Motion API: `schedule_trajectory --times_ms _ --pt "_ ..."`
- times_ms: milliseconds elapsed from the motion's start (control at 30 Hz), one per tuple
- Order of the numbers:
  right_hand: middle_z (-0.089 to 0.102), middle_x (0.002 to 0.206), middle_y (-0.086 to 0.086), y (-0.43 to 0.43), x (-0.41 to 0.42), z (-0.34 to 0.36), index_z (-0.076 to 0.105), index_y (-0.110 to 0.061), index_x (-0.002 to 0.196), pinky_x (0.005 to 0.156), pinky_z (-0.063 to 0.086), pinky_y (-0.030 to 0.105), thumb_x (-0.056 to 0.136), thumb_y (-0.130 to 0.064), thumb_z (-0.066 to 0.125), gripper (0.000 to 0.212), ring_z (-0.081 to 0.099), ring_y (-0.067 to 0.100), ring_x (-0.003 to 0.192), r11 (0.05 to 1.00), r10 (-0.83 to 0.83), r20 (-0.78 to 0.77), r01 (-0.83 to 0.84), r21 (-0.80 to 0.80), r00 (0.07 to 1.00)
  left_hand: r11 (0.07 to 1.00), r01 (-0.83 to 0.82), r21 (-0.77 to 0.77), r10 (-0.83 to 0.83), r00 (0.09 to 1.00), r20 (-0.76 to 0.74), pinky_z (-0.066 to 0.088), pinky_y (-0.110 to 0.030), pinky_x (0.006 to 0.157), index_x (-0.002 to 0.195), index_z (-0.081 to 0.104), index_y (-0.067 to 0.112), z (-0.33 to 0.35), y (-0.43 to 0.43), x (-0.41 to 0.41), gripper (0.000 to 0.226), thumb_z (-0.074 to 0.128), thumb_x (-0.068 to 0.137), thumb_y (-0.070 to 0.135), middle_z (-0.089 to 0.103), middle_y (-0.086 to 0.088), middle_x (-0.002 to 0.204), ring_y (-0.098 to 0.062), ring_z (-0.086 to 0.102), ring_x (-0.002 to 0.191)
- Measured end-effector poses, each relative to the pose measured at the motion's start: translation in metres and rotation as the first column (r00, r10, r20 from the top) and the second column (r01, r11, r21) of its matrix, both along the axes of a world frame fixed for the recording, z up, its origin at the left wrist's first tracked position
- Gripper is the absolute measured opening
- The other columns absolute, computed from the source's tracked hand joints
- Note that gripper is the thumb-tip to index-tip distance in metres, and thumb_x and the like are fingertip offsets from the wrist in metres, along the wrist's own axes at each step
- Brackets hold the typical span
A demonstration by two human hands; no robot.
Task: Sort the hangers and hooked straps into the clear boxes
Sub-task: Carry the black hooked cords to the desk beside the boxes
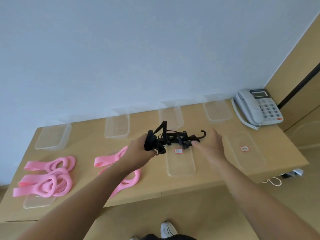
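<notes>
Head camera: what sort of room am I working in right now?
Probably an office or a similar workroom. A corded desk telephone sits at the far right corner of a plain tan table, which stands against a bare pale wall. Clear boxes are lined up along the table's back edge.

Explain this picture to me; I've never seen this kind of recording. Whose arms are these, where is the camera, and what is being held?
There is no machine: a person wears one camera on the head, looking down at their own bare hands. The left hand grips a tangled bundle of black hooked straps above the table; the right hand is open beside its hook end. On the table lie pink hangers, four empty clear boxes along the wall, flat clear lids and a telephone.
</notes>
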State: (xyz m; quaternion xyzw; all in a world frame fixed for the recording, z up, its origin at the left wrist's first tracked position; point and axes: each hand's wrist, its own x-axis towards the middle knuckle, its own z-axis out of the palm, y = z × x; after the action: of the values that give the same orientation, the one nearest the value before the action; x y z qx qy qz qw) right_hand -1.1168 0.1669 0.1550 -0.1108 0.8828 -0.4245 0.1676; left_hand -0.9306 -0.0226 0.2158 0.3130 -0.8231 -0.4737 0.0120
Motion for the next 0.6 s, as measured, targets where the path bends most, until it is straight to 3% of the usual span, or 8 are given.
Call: schedule_trajectory --times_ms 100,167,233,300,333,433,533,600 --pt "0.01 0.158 -0.019 0.006 0.032 0.005 0.01 -0.042 0.156 0.1 0.021 0.012 0.05 -0.055 0.087 0.132 0.015 -0.006 0.142 0.887 0.455 -0.204 -0.461 0.023 0.867 0.988 0.152 -0.032 -0.15 0.988 0.043 0.053 -0.033 0.06 0.101 0.062 0.032 -0.01 0.016 -0.016 0.032 0.066 0.083 0.005 0.063 0.008 0.079 -0.015 0.057 0.068" --pt "0.001 0.162 -0.025 0.005 0.045 -0.003 -0.002 -0.049 0.155 0.102 0.019 0.013 0.049 -0.056 0.087 0.139 0.009 -0.006 0.145 0.819 0.572 -0.221 -0.566 0.098 0.79 0.972 0.233 0.015 -0.233 0.97 0.064 0.06 -0.039 0.06 0.098 0.064 0.038 -0.019 0.027 -0.025 0.034 0.066 0.083 0.008 0.061 0.012 0.076 -0.012 0.058 0.066" --pt "0.025 0.155 -0.021 0.008 0.047 -0.013 0.013 -0.043 0.156 0.098 0.032 0.011 0.061 -0.039 0.09 0.122 0.033 -0.003 0.136 0.838 0.543 -0.183 -0.543 0.055 0.819 0.957 0.276 0.086 -0.281 0.958 0.059 0.06 -0.031 0.052 0.085 0.061 0.054 -0.029 0.038 -0.032 0.042 0.064 0.08 0.012 0.062 0.018 0.072 -0.002 0.058 0.059" --pt "0.057 0.131 -0.011 0.013 0.043 -0.021 0.046 -0.032 0.142 0.086 0.05 0.023 0.073 -0.021 0.084 0.079 0.06 0.012 0.112 0.876 0.477 -0.236 -0.478 0.058 0.846 0.96 0.269 0.08 -0.274 0.96 0.057 0.055 -0.022 0.05 0.085 0.059 0.059 -0.041 0.042 -0.035 0.046 0.065 0.079 0.013 0.063 0.018 0.076 -0.002 0.06 0.062" --pt "0.065 0.117 -0.005 0.017 0.041 -0.025 0.056 -0.027 0.131 0.08 0.054 0.031 0.077 -0.017 0.078 0.059 0.065 0.02 0.101 0.884 0.466 -0.28 -0.455 0.106 0.839 0.965 0.255 0.056 -0.259 0.964 0.066 0.054 -0.022 0.052 0.092 0.062 0.052 -0.048 0.042 -0.037 0.043 0.066 0.08 0.011 0.065 0.013 0.082 -0.006 0.062 0.068" --pt "0.065 0.105 -0.002 0.026 0.034 -0.031 0.063 -0.026 0.124 0.067 0.051 0.034 0.084 -0.015 0.066 0.041 0.064 0.023 0.084 0.826 0.549 -0.307 -0.447 0.344 0.777 0.967 0.242 -0.075 -0.232 0.965 0.124 0.057 -0.033 0.07 0.107 0.066 0.02 -0.069 0.037 -0.045 0.028 0.068 0.084 0.004 0.068 -0.003 0.095 -0.023 0.064 0.088" --pt "0.06 0.104 -0.001 0.029 0.025 -0.035 0.061 -0.024 0.126 0.059 0.044 0.029 0.089 -0.017 0.063 0.038 0.063 0.022 0.077 0.738 0.622 -0.285 -0.423 0.526 0.729 0.914 0.326 -0.241 -0.283 0.939 0.197 0.046 -0.032 0.081 0.112 0.062 0.012 -0.086 0.04 -0.054 0.028 0.069 0.086 0.003 0.064 -0.006 0.108 -0.027 0.06 0.103" --pt "0.057 0.102 0.001 0.029 0.021 -0.035 0.059 -0.025 0.128 0.059 0.046 0.031 0.091 -0.016 0.061 0.038 0.061 0.023 0.076 0.717 0.62 -0.266 -0.395 0.575 0.738 0.893 0.351 -0.28 -0.301 0.931 0.207 0.044 -0.03 0.087 0.124 0.057 0.013 -0.094 0.048 -0.059 0.042 0.071 0.086 0.003 0.058 -0.007 0.12 -0.026 0.055 0.111"
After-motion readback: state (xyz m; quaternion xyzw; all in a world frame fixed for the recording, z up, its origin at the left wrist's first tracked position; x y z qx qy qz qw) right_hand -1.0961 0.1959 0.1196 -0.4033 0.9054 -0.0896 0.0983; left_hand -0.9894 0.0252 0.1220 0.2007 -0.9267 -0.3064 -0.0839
